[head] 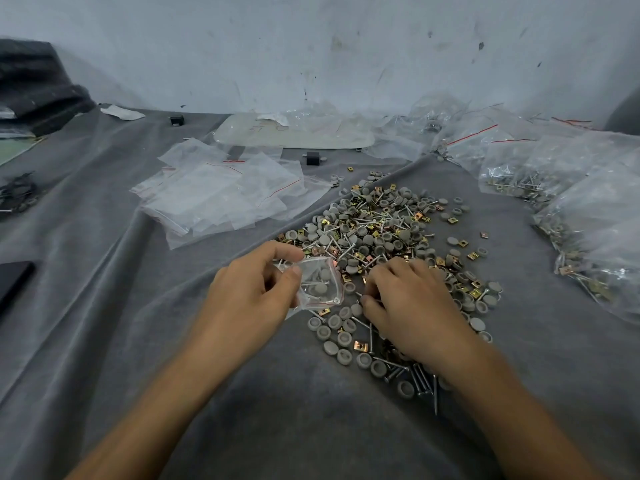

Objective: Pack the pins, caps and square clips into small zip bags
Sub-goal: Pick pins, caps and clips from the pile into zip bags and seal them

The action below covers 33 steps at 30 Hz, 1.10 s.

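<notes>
The small zip bag (320,285) sits just left of the frame's centre, pinched at its mouth between the thumb and fingers of the left hand (252,292); grey caps and a few pins show through the clear plastic. Just to its right, the right hand (412,306) lies knuckles-up on the near edge of the loose pile (381,223), fingers curled down among the parts (whether they hold anything, I cannot tell). The pile mixes round grey caps (330,348), silver pins (435,393) and brass-coloured square clips (360,345), spreading from the centre toward the upper right. Above and left of the hands lies a heap of empty zip bags (221,195) with red seal lines. Along the right edge lie larger filled bags (588,216). All rests on a wrinkled grey cloth (277,410) over the worktop.
</notes>
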### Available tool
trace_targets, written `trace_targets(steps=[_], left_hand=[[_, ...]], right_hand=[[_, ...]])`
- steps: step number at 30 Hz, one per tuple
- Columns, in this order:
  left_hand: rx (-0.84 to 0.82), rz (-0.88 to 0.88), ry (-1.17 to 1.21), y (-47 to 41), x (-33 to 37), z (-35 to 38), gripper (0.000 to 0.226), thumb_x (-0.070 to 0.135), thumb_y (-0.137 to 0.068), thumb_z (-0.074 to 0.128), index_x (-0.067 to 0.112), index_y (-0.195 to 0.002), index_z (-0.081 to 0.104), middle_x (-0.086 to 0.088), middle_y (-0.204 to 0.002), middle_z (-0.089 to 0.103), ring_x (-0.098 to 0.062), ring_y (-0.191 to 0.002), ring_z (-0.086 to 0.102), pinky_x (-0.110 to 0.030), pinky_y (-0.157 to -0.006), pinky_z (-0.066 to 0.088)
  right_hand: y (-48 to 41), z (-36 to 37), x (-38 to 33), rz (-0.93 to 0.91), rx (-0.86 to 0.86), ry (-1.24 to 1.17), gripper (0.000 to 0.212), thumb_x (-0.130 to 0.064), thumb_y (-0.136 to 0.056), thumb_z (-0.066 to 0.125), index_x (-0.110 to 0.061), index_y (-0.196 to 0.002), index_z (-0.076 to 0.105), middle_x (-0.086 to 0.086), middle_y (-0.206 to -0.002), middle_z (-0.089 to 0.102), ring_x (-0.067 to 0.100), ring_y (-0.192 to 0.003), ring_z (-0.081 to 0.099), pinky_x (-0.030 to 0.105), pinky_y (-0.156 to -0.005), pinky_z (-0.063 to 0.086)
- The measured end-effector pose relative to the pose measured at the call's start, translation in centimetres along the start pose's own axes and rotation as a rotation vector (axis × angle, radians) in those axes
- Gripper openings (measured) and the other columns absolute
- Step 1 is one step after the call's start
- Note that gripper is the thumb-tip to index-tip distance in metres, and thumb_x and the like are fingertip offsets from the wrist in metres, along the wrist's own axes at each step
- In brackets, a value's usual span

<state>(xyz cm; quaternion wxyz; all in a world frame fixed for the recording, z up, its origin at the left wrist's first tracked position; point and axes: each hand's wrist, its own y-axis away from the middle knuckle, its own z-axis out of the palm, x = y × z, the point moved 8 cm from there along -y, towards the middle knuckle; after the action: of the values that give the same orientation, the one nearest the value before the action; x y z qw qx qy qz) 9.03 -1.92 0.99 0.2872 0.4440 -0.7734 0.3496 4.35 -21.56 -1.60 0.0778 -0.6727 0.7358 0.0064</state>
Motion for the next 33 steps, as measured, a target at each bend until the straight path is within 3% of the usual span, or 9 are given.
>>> trace_targets(steps=[5, 10, 12, 15, 18, 22, 25, 29, 33], left_hand=[[-0.019, -0.001, -0.006, 0.1, 0.0, 0.2, 0.012, 0.036, -0.101, 0.057, 0.045, -0.107, 0.062, 0.017, -0.069, 0.071, 0.000, -0.054, 0.058, -0.022, -0.055, 0.040], [-0.024, -0.012, -0.028, 0.2, -0.1, 0.4, 0.013, 0.037, -0.100, 0.056, 0.044, -0.109, 0.062, 0.018, -0.069, 0.071, 0.000, -0.056, 0.059, -0.014, -0.053, 0.038], [-0.024, -0.012, -0.024, 0.2, 0.0, 0.4, 0.013, 0.036, -0.101, 0.056, 0.043, -0.109, 0.062, 0.018, -0.069, 0.071, 0.000, -0.056, 0.059, -0.017, -0.054, 0.039], [-0.017, -0.009, -0.009, 0.2, 0.2, 0.3, 0.012, 0.034, -0.100, 0.058, 0.042, -0.107, 0.063, 0.017, -0.069, 0.071, 0.000, -0.056, 0.059, -0.024, -0.057, 0.042], [-0.011, 0.001, 0.001, 0.3, 0.4, 0.5, 0.011, 0.033, -0.100, 0.058, 0.041, -0.105, 0.063, 0.016, -0.068, 0.071, 0.000, -0.056, 0.059, -0.025, -0.058, 0.041], [-0.022, -0.007, 0.013, 0.4, 0.4, 1.0, 0.010, 0.032, -0.099, 0.060, 0.041, -0.104, 0.063, 0.016, -0.067, 0.070, 0.001, -0.056, 0.059, -0.027, -0.060, 0.041], [-0.034, -0.006, 0.011, 0.4, 0.4, 1.3, 0.010, 0.034, -0.099, 0.060, 0.042, -0.104, 0.063, 0.016, -0.067, 0.070, -0.001, -0.057, 0.059, -0.028, -0.059, 0.043], [-0.037, -0.008, 0.018, 0.5, 0.5, 1.3, 0.009, 0.035, -0.098, 0.060, 0.041, -0.104, 0.063, 0.016, -0.067, 0.070, -0.001, -0.056, 0.059, -0.028, -0.059, 0.044], [-0.043, -0.016, 0.014, 0.5, 0.6, 1.3, 0.009, 0.036, -0.098, 0.059, 0.042, -0.105, 0.062, 0.014, -0.069, 0.070, -0.003, -0.057, 0.060, -0.030, -0.059, 0.047]], right_hand=[[0.3, 0.3, 0.3, 0.008, -0.021, 0.002, 0.024, -0.046, -0.100, 0.043, -0.026, -0.107, 0.054, -0.004, -0.118, 0.050, 0.021, -0.112, 0.041, 0.040, -0.097, 0.033], [0.5, 0.4, 0.5, 0.019, -0.011, -0.025, 0.022, -0.043, -0.101, 0.040, -0.026, -0.105, 0.054, -0.006, -0.114, 0.050, 0.020, -0.111, 0.042, 0.040, -0.099, 0.035], [0.7, 0.1, 0.9, 0.046, 0.027, -0.070, 0.017, -0.042, -0.102, 0.040, -0.030, -0.103, 0.051, -0.009, -0.109, 0.051, 0.017, -0.108, 0.044, 0.040, -0.100, 0.036], [1.0, -1.3, 1.7, 0.076, 0.165, -0.270, 0.011, -0.039, -0.103, 0.042, -0.033, -0.095, 0.047, -0.014, -0.088, 0.054, 0.011, -0.087, 0.050, 0.035, -0.084, 0.042], [1.2, -1.9, 1.4, 0.043, 0.163, -0.697, 0.012, -0.035, -0.103, 0.047, -0.036, -0.092, 0.051, -0.009, -0.075, 0.059, 0.006, -0.068, 0.055, 0.026, -0.061, 0.046], [1.7, -0.6, -1.5, 0.006, -0.088, -1.153, 0.015, -0.027, -0.101, 0.058, -0.035, -0.090, 0.063, -0.005, -0.079, 0.065, 0.012, -0.073, 0.060, 0.040, -0.073, 0.056], [1.9, 0.0, -2.5, 0.018, -0.085, -1.192, 0.010, -0.023, -0.097, 0.064, -0.028, -0.089, 0.066, -0.001, -0.077, 0.065, 0.011, -0.071, 0.059, 0.039, -0.071, 0.055], [1.8, -0.1, -2.1, 0.063, -0.070, -1.319, 0.008, -0.017, -0.098, 0.064, -0.023, -0.096, 0.070, 0.011, -0.086, 0.072, 0.010, -0.067, 0.061, 0.024, -0.062, 0.053], [1.9, 0.0, -1.6, 0.094, -0.079, -1.370, 0.014, -0.017, -0.100, 0.061, -0.025, -0.100, 0.072, 0.007, -0.092, 0.076, 0.015, -0.075, 0.066, 0.027, -0.065, 0.056]])
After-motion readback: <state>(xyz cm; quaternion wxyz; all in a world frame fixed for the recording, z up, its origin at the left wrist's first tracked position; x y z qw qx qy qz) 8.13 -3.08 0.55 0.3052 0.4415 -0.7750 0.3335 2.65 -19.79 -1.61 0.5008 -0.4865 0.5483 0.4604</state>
